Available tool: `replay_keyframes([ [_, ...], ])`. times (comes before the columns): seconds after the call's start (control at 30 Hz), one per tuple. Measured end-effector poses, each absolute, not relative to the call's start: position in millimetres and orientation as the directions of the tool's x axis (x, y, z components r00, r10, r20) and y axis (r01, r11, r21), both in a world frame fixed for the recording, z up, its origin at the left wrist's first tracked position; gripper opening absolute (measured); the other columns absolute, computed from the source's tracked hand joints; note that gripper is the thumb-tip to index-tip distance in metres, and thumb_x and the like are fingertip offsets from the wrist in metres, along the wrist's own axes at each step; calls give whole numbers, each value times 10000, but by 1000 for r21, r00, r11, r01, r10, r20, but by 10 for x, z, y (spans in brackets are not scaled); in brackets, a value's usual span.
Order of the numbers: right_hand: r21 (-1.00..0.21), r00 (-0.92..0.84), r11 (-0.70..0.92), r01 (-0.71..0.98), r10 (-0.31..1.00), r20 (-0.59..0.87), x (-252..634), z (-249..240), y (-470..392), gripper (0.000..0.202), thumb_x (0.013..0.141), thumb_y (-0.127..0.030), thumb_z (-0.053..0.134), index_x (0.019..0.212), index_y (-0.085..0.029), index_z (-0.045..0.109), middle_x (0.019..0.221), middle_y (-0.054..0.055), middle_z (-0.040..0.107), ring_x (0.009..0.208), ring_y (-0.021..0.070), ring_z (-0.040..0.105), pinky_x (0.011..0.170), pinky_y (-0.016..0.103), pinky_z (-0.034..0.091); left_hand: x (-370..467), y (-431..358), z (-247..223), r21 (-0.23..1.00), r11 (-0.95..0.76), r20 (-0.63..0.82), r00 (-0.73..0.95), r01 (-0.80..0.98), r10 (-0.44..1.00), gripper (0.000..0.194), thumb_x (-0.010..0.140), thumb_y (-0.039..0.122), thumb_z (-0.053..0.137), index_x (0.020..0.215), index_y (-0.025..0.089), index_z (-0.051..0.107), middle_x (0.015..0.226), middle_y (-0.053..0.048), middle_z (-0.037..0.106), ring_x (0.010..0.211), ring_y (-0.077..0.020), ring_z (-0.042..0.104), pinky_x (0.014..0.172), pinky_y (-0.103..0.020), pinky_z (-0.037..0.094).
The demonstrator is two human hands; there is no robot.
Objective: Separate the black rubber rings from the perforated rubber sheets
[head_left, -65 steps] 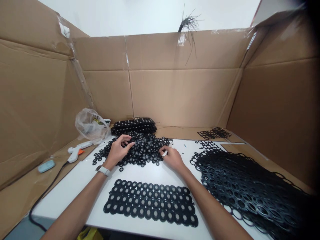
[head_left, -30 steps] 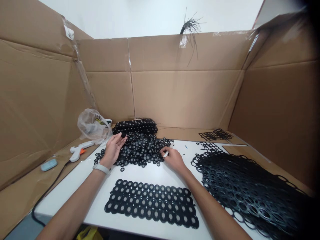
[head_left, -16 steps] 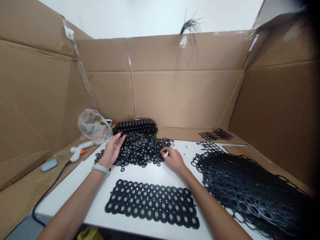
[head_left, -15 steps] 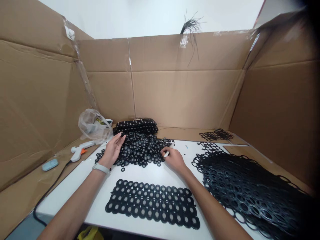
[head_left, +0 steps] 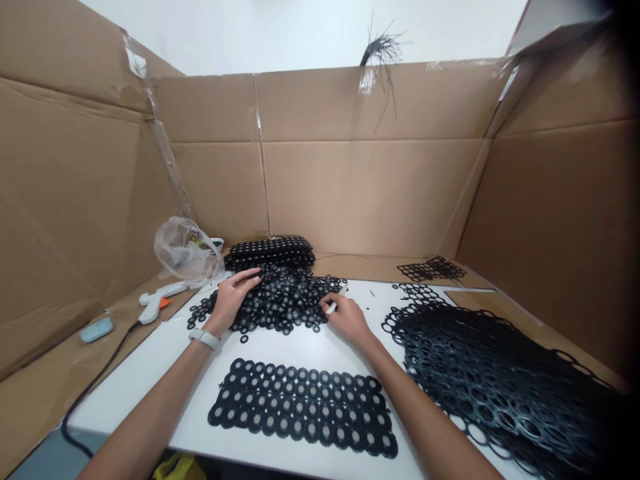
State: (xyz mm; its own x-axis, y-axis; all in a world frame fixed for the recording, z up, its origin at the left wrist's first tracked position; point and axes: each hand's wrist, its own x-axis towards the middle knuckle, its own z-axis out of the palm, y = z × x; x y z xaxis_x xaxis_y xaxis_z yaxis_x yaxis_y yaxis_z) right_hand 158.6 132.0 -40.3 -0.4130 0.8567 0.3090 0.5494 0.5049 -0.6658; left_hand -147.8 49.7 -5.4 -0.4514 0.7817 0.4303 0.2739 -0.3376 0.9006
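Observation:
A heap of small black rings (head_left: 283,300) lies on the white table (head_left: 280,347). My left hand (head_left: 234,299) reaches over the heap's left side, thumb and fingers apart, with nothing visible held. At the heap's right edge my right hand (head_left: 345,315) is closed around a thin white pen-like tool (head_left: 332,307), its fingertips by the rings. Nearer to me lies a flat panel of joined black discs with pale centres (head_left: 300,407), which neither hand touches.
Black ring netting (head_left: 490,373) is piled at the right, with a smaller piece (head_left: 433,269) behind. Stacked dotted panels (head_left: 270,251) stand at the back. On the left are a plastic bag (head_left: 183,250), glue gun (head_left: 156,303) with cord and a light-blue case (head_left: 97,330). Cardboard walls (head_left: 370,187) surround the table.
My left hand has shifted right and turned its fingers further over the ring heap. My right hand stays at the heap's right edge with the white tool.

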Motion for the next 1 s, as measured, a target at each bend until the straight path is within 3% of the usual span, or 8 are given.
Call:
replay_keyframes([
  [0.17,-667,-407,493,558,864,298,1585,-416,1327,247,917,-184,588,1019,-264,799,1082,-2,801,980,208,712,824,260,435,-1402,461,-85,633,-366,642,-200,682,740,286,938,399,730,1158,247,831,1286,-76,760,1184,-276,724,1057,-452,622],
  [0.33,-663,-410,497,559,861,300,1586,-401,1317,247,912,-178,588,1009,-263,799,1087,-4,802,980,204,707,811,254,421,-1371,459,-92,469,-392,719,-83,791,690,255,989,366,681,1177,262,817,1254,-69,752,1134,-253,729,972,-423,660],
  [0.67,-665,-410,496,558,862,299,1586,-399,1325,251,900,-160,595,998,-271,798,1066,-16,800,954,189,699,786,245,410,-1386,451,-77,477,-360,751,-159,802,641,311,975,413,718,1233,249,773,1234,-78,734,928,-217,763,911,-418,681],
  [0.83,-675,-411,490,552,864,291,1581,-396,1324,249,889,-146,600,975,-270,798,1058,-25,800,922,177,692,780,235,407,-1429,488,-126,502,-336,742,-197,796,641,413,963,427,719,1334,245,725,1226,-83,737,962,-235,768,929,-435,679],
  [1.0,-670,-404,487,560,867,293,1584,-383,1314,264,882,-147,609,993,-281,809,1053,-27,801,905,177,689,773,239,403,-1483,537,-190,515,-328,716,-186,792,673,383,981,367,658,1334,239,733,1314,-88,742,1041,-259,763,997,-464,650],
])
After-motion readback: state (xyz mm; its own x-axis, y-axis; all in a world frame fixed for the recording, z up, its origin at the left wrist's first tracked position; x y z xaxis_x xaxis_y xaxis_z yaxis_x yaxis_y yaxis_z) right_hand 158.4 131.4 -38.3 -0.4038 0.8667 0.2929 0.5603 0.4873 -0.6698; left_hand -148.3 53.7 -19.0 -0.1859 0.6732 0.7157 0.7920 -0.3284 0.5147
